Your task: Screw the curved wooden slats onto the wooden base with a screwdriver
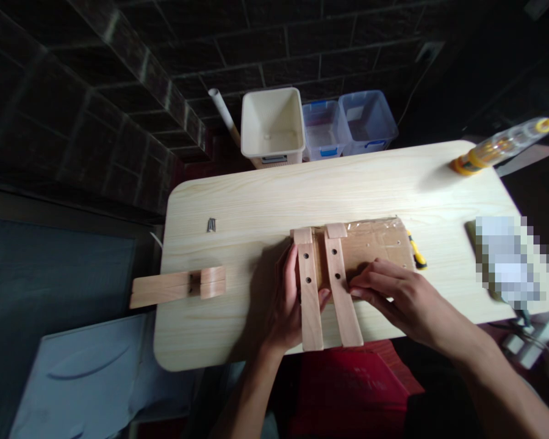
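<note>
Two light wooden pieces lie side by side across a cardboard box, the left wooden piece (312,305) and the right wooden piece (346,308). Each has two dark holes and a block at its far end; their near ends overhang the box. My left hand (286,311) is closed around the left piece from its outer side, thumb showing between the two. Pinched together, the fingers of my right hand (393,289) meet the right piece's right edge; anything small between them is hidden. The cardboard box (377,238) has clear tape along its far edge.
Several screws (211,225) lie at the table's (256,201) left; nearer, a similar wooden piece (165,289) overhangs the left edge. A yellow-handled tool (418,251) sits behind the box. A clear-and-yellow bottle-like container (498,149) stands far right. Plastic bins (274,131) are beyond the table.
</note>
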A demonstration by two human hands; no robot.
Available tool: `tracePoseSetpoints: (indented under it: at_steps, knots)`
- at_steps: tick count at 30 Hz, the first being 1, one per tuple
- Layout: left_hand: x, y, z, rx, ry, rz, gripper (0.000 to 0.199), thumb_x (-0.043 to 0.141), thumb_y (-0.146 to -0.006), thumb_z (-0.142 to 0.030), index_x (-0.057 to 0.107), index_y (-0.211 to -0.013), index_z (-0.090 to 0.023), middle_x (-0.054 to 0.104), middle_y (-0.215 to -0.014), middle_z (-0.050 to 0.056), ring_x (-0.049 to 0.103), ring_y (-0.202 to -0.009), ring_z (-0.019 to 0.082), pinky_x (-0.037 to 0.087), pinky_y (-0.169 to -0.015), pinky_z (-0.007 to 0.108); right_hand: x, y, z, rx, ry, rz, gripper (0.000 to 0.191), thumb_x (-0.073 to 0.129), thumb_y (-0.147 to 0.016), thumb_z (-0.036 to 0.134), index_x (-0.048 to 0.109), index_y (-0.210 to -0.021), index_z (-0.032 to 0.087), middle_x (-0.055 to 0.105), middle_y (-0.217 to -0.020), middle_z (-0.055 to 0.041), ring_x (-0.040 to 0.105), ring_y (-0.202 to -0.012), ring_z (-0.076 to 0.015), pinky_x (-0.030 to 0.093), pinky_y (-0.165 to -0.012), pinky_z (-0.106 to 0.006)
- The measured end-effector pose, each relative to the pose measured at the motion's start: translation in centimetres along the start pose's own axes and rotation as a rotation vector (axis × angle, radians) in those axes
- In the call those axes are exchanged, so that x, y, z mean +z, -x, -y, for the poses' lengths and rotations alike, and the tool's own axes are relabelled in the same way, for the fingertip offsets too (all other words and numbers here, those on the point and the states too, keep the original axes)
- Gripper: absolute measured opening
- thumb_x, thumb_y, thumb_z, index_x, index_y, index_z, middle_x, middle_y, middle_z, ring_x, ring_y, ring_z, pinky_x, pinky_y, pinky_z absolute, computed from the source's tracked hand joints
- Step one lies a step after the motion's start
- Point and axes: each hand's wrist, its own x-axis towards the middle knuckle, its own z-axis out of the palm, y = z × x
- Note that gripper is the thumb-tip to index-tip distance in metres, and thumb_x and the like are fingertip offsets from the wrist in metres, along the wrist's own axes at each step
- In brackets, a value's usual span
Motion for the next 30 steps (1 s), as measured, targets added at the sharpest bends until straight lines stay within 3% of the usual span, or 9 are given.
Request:
tracePoseSetpoints:
  at_steps: [6, 11, 13, 15, 20, 22, 26, 30]
  knots:
    - [-0.7, 0.2, 0.0, 0.073, -0.013, 0.053, 0.098, 0.069, -0.097, -0.055, 0.012, -0.172, -0.028, 0.033, -0.173, 0.020, 0.040, -0.158, 0.041, 0.038, -0.128, 0.063, -0.6, -0.1, 0.1, -0.007, -0.010, -0.017, 0.015, 0.057, -0.108, 0.026, 0.072, -0.111, 0.025, 0.076, -0.107, -0.0049, 0.074, -0.096, -0.0172, 0.058, -0.084, -0.028]
    - [-2.7, 0.6, -0.2, 0.229, -0.027, 0.114, 0.104, 0.063, -0.095, -0.064, 0.008, -0.174, -0.026, 0.021, -0.179, 0.016, 0.026, -0.164, 0.044, 0.025, -0.134, 0.067, -1.3, -0.2, 0.0, 0.030, -0.104, -0.023, 0.023, 0.058, -0.107, 0.024, 0.073, -0.124, 0.027, 0.078, -0.120, -0.0056, 0.074, -0.108, -0.0185, 0.059, -0.094, -0.029]
    - [-3.8, 0.5, -0.7, 0.269, -0.077, 0.085, 0.088, 0.059, -0.100, -0.053, 0.018, -0.173, -0.028, 0.019, -0.180, 0.013, 0.023, -0.165, 0.041, 0.023, -0.135, 0.065, -1.3, -0.2, -0.1, 0.069, -0.171, -0.025, 0.024, 0.056, -0.108, 0.025, 0.073, -0.125, 0.027, 0.078, -0.122, -0.0058, 0.074, -0.111, -0.0186, 0.059, -0.095, -0.030]
    - [-4.8, 0.4, -1.3, 0.272, -0.136, 0.089, 0.071, 0.056, -0.102, -0.034, 0.032, -0.168, -0.030, 0.022, -0.179, 0.011, 0.029, -0.164, 0.038, 0.029, -0.134, 0.062, -1.2, -0.2, -0.3, 0.108, -0.224, -0.041, 0.023, 0.055, -0.108, 0.029, 0.072, -0.123, 0.026, 0.078, -0.120, -0.0065, 0.075, -0.106, -0.0186, 0.061, -0.092, -0.030]
    - [-5.1, 0.9, -2.3, 0.246, -0.159, 0.149, 0.081, 0.058, -0.086, -0.006, 0.043, -0.162, -0.029, 0.032, -0.175, 0.010, 0.036, -0.161, 0.034, 0.035, -0.132, 0.058, -1.2, -1.0, -0.2, 0.139, -0.227, -0.101, 0.021, 0.060, -0.106, 0.040, 0.065, -0.115, 0.021, 0.079, -0.098, -0.0061, 0.074, -0.081, -0.0168, 0.058, -0.067, -0.025]
    - [-4.7, 1.4, -2.2, 0.239, -0.162, 0.123, 0.079, 0.055, -0.084, -0.002, 0.049, -0.158, -0.029, 0.035, -0.173, 0.011, 0.043, -0.156, 0.034, 0.042, -0.128, 0.056, -1.6, -1.6, 0.2, 0.119, -0.201, -0.101, 0.021, 0.061, -0.106, 0.040, 0.068, -0.112, 0.021, 0.080, -0.094, -0.0054, 0.073, -0.076, -0.0159, 0.056, -0.063, -0.023]
    - [-4.4, 2.2, -1.7, 0.226, -0.173, 0.042, 0.062, 0.041, -0.098, -0.003, 0.057, -0.151, -0.031, 0.050, -0.161, 0.011, 0.065, -0.131, 0.024, 0.059, -0.110, 0.043, -3.4, -3.2, 1.2, 0.016, -0.100, -0.080, 0.020, 0.064, -0.104, 0.032, 0.076, -0.115, 0.021, 0.083, -0.101, -0.0059, 0.075, -0.080, -0.0164, 0.057, -0.068, -0.025]
    - [-5.6, 1.3, -3.3, 0.264, -0.220, -0.195, 0.044, 0.048, -0.105, -0.011, 0.063, -0.143, -0.026, 0.066, -0.134, 0.009, 0.069, -0.095, 0.015, 0.061, -0.095, 0.035, -4.9, -3.9, 2.1, -0.184, 0.140, -0.123, 0.023, 0.058, -0.107, 0.025, 0.078, -0.119, 0.022, 0.081, -0.117, -0.0085, 0.077, -0.098, -0.0202, 0.060, -0.085, -0.032]
